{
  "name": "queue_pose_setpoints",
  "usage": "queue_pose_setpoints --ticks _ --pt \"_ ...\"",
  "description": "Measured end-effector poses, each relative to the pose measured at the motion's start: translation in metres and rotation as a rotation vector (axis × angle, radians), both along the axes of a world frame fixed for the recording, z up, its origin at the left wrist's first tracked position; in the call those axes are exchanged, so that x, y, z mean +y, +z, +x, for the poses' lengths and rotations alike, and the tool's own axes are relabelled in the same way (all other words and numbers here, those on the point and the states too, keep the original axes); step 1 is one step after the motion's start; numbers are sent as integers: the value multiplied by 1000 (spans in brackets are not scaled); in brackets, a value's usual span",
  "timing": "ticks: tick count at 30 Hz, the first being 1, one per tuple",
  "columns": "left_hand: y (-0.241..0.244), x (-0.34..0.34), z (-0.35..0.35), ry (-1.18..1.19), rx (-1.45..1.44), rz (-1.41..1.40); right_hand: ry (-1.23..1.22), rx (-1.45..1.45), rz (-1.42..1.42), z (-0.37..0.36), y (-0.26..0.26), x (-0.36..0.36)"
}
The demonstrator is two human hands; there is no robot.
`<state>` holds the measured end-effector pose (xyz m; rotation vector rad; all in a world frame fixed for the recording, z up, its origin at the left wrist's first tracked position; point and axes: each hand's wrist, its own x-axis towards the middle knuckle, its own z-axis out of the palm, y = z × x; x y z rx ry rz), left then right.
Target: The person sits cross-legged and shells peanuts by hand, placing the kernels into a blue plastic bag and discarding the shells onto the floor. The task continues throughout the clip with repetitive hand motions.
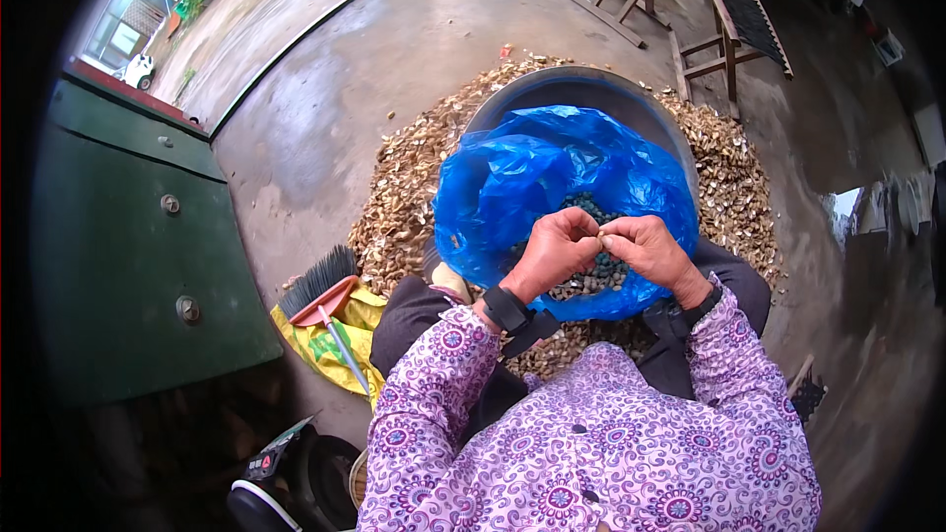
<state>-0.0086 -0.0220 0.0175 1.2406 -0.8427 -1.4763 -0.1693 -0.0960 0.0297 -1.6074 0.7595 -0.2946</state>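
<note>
My left hand (556, 247) and my right hand (650, 250) meet over the opening of a blue plastic bag (488, 185). Their fingertips pinch one small pale piece (601, 233) between them; it looks like a peanut or a bit of shell, too small to tell. The bag lies spread inside a wide round metal basin (584, 85) between my knees. Small rounded pieces, like shelled kernels, lie in the bag (591, 282) below my hands and look bluish through the plastic's tint. Dark bands circle both my wrists.
Peanut shells or unshelled peanuts (403, 192) are heaped on the floor around the basin. A broom (323, 295) lies on a yellow sack (310, 340) at the left, beside a green door or panel (148, 236). Wooden folding stools (728, 52) stand at the upper right. A black container (325, 480) is at the lower left.
</note>
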Motion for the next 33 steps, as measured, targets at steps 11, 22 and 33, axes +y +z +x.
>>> queue_pose_setpoints --ticks 11,22,33 --pt "-3 -3 -9 -35 -83 6 24 -21 -399 -6 4 4" --pt "-9 0 -5 -68 -177 -76 52 -13 -631 -2 -2 13" --pt "-8 5 -7 28 -215 -71 -58 -56 -662 7 -6 24"
